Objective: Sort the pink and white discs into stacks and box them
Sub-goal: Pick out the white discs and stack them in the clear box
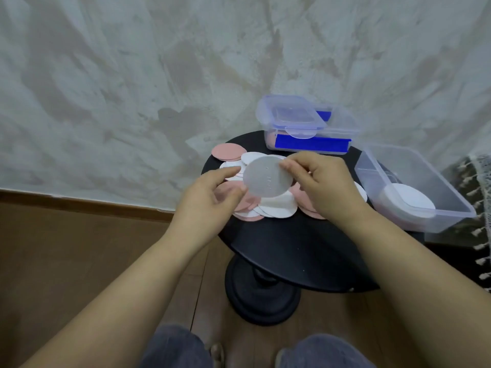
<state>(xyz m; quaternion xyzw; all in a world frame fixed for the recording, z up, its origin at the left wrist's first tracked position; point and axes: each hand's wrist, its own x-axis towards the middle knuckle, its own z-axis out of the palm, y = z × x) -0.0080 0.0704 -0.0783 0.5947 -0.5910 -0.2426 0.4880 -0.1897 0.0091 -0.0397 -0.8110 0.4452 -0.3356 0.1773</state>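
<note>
White disc (pixel 268 177) is held up between both hands: the left hand (pixel 212 193) pinches its lower left edge and the right hand (pixel 324 184) pinches its upper right edge. Just below it, loose pink and white discs (pixel 277 209) lie heaped on a round black pedestal table (pixel 292 251). To the right, a clear open box (pixel 449 197) holds a stack of white discs (pixel 409 205). Behind the heap stands a clear box with blue clasps (pixel 292 120), something pink showing through its wall.
</note>
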